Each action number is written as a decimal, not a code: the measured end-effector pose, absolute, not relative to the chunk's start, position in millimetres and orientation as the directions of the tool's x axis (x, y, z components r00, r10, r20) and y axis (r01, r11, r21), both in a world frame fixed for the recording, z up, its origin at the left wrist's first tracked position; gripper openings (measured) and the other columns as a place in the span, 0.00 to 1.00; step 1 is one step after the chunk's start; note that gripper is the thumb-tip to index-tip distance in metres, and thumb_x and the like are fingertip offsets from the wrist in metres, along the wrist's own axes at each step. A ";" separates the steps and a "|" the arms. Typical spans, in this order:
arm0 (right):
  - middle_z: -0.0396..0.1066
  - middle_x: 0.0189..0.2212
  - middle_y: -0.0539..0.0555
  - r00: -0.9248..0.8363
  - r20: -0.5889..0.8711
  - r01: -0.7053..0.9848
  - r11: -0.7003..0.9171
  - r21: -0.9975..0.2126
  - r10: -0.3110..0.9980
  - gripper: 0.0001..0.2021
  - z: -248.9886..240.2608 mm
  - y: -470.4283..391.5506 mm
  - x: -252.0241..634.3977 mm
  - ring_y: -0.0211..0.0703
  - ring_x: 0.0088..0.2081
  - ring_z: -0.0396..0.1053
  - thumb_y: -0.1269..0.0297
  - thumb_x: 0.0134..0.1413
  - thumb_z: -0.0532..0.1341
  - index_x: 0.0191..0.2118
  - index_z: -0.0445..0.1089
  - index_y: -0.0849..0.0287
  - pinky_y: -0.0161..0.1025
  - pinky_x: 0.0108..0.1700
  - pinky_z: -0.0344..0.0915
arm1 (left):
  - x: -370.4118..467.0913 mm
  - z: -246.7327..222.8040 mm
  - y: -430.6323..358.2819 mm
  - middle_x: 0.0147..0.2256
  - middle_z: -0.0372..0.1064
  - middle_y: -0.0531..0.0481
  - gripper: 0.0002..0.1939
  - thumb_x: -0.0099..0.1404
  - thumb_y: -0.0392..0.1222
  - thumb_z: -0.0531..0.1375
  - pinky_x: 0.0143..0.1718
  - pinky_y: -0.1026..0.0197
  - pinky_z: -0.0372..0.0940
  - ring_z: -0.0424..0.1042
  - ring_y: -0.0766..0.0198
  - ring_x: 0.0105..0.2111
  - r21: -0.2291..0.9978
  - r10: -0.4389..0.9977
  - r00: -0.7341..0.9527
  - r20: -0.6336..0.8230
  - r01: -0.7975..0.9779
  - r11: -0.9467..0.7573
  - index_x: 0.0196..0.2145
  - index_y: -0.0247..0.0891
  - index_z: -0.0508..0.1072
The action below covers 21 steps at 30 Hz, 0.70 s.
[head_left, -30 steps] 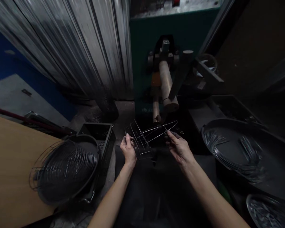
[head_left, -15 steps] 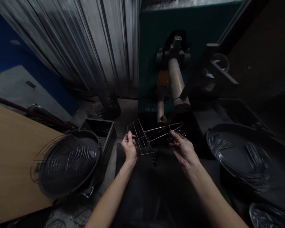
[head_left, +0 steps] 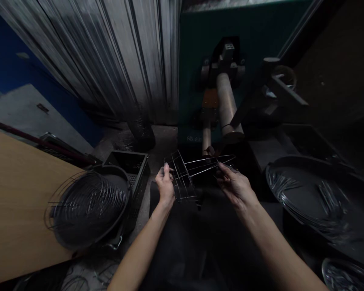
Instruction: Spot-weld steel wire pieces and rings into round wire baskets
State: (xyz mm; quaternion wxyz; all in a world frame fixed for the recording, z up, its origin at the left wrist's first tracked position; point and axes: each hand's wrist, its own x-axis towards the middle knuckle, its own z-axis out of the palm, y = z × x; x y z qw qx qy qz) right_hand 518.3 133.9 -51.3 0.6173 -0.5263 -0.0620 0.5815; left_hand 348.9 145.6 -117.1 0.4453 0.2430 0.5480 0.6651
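A wire rack [head_left: 185, 178] of thin metal rods, with a grid-like left end and long rods narrowing to a rounded loop at the right, spans both hands. My left hand [head_left: 166, 184] is closed on its left edge, thumb on top. Pinched at the loop end, my right hand [head_left: 233, 182] grips the rack's wires; its fingertips are partly hidden in shadow. Just beyond the rack, the lower metal arm [head_left: 206, 137] and the thicker cylindrical arm [head_left: 229, 105] of a green machine [head_left: 191, 52] point towards me.
At left, a round dark tub [head_left: 79, 236] bears a stack of ring-shaped wire pieces [head_left: 94, 198], beside a black plastic crate [head_left: 145, 165] and a wooden board [head_left: 15, 210]. On the right stands a large dark basin [head_left: 306, 194] with loose metal wires. A smaller bowl [head_left: 324, 270] holds metal pieces.
The view has shifted slightly, so the surroundings sit a little further right. Both hands keep their hold on the wire rack, which stays almost in the same place before the machine.
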 end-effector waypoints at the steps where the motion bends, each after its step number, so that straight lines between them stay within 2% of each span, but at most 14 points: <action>1: 0.67 0.19 0.47 0.306 -0.537 -0.659 -0.232 -0.715 0.786 0.12 -50.4 134.3 518.2 0.28 0.20 0.63 0.75 0.31 0.73 0.24 0.70 0.64 0.22 0.16 0.57 | 348.4 -115.2 145.2 0.15 0.48 0.60 0.24 0.54 0.61 0.61 0.17 0.71 0.44 0.48 0.76 0.16 0.945 0.860 -0.481 -0.170 -0.327 0.003 0.22 0.34 0.66; 5: 0.69 0.22 0.47 0.279 -0.553 -0.677 -0.247 -0.693 0.785 0.12 -48.7 131.8 518.7 0.28 0.22 0.65 0.75 0.33 0.73 0.27 0.72 0.64 0.22 0.17 0.58 | 348.8 -109.9 143.0 0.15 0.47 0.61 0.23 0.52 0.59 0.63 0.17 0.71 0.42 0.47 0.77 0.15 0.912 0.862 -0.456 -0.220 -0.411 0.016 0.22 0.34 0.66; 9: 0.70 0.24 0.47 0.265 -0.540 -0.665 -0.254 -0.702 0.799 0.12 -53.7 121.7 524.2 0.28 0.22 0.65 0.69 0.34 0.74 0.28 0.72 0.63 0.22 0.18 0.59 | 350.2 -109.7 142.7 0.15 0.47 0.61 0.23 0.51 0.59 0.64 0.17 0.71 0.42 0.47 0.78 0.15 0.896 0.855 -0.454 -0.249 -0.444 0.025 0.23 0.34 0.66; 21: 0.69 0.23 0.49 0.336 -0.562 -0.659 -0.238 -0.713 0.755 0.14 -63.5 92.9 539.4 0.29 0.21 0.63 0.69 0.29 0.75 0.27 0.74 0.63 0.22 0.17 0.60 | 345.8 -102.1 143.1 0.14 0.47 0.63 0.24 0.47 0.59 0.65 0.17 0.72 0.44 0.47 0.78 0.14 0.858 0.859 -0.405 -0.313 -0.508 0.073 0.23 0.34 0.66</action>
